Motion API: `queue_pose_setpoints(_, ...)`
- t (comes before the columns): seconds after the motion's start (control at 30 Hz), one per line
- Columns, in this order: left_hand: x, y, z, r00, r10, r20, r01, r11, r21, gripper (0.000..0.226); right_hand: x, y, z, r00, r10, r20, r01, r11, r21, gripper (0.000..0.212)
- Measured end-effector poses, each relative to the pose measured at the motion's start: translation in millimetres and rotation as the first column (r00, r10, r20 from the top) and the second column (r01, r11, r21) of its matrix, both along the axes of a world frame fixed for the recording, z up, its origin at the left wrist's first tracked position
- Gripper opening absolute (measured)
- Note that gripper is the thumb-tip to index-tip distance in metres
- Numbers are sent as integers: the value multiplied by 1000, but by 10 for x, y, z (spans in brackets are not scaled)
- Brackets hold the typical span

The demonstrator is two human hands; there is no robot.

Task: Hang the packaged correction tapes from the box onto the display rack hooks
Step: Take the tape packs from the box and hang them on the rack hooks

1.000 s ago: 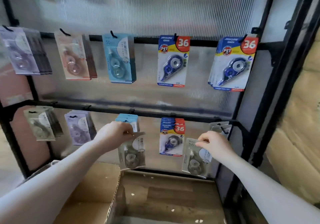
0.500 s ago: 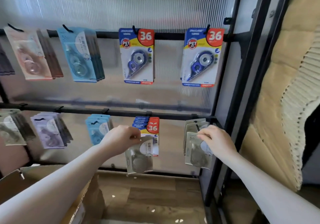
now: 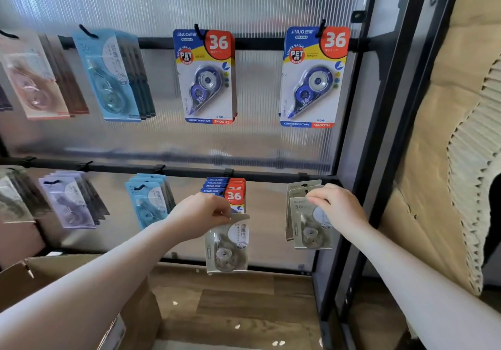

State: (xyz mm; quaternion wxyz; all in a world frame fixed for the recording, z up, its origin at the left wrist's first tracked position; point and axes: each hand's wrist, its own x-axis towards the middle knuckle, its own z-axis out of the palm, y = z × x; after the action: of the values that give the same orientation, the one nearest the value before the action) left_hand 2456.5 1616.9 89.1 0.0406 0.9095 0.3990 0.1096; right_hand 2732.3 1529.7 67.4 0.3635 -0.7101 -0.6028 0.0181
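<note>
Grey correction tape packs [image 3: 227,246] pinched in left hand [image 3: 199,215] and, seemingly, right hand [image 3: 337,208]

I'm in a stationery shop, facing a display rack [image 3: 271,177] of black rails and hooks. Priced blue correction-tape packs [image 3: 207,77] marked "36" hang at twelve o'clock, pastel packs [image 3: 113,75] in rows toward ten, and a cardboard stock box [image 3: 81,276] sits at seven.

Box [image 3: 81,282] lower left, before rack [image 3: 176,171]; left-hand pack [image 3: 227,244] left of right-hand pack [image 3: 310,225].
</note>
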Motion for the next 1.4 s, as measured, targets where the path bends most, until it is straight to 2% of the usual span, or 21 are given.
queue_pose_setpoints(0.07, 28, 14, -10, 1000, -3, 6, 3, 1000, -16, 36, 17, 14, -18, 1000, 13, 1, -13, 1000, -1, 21)
queue_pose_setpoints(0.2, 102, -1, -40, 1000, -24, -2, 24, 1000, -20, 11, 58, 18, -22, 998, 17, 62, -15, 999, -31, 26)
queue_pose_setpoints(0.27, 129, 4, -65, 1000, -28, -10, 27, 999, -30, 9, 73, 18, -31, 996, 19, 86, -14, 998, -59, 27)
queue_pose_setpoints(0.47, 180, 45, -98, 998, -55, -11, 54, 998, -39, 12, 140, 110, -118, 969, -30, 246, 52, 995, -86, 31)
queue_pose_setpoints(0.5, 178, 52, -98, 998, -57, -7, 57, 998, -40, 12, 146, 139, -128, 974, -45, 223, 66, 994, -89, 29)
queue_pose_setpoints(0.57, 166, 71, -106, 998, -65, -5, 64, 997, -41, 11, 150, 186, -145, 968, -62, 242, 83, 993, -78, 40)
queue_pose_setpoints(0.63, 146, 93, -127, 997, -71, -12, 70, 997, -45, 9, 171, 238, -168, 938, -61, 341, 86, 995, -56, 48)
queue_pose_setpoints(0.7, 123, 127, -155, 997, -80, -5, 79, 996, -42, 9, 153, 264, -132, 952, -58, 300, 91, 991, -97, 40)
queue_pose_setpoints(0.77, 101, 162, -183, 996, -88, 6, 88, 995, -39, 10, 140, 291, -101, 938, -56, 341, 100, 988, -114, 35)
queue_pose_setpoints(0.87, 72, 202, -219, 997, -82, 9, 82, 995, -50, 10, 119, 329, -89, 916, -85, 391, 137, 985, -107, 41)
queue_pose_setpoints(1.2, 134, 208, -257, 996, -89, 14, 90, 994, -61, 13, -54, 123, -64, 917, -180, 355, 197, 980, -11, 43)
queue_pose_setpoints(1.4, 330, 92, -190, 994, -108, 24, 109, 992, -63, 22, -5, -172, -76, 907, -215, 363, 235, 972, -11, 39)
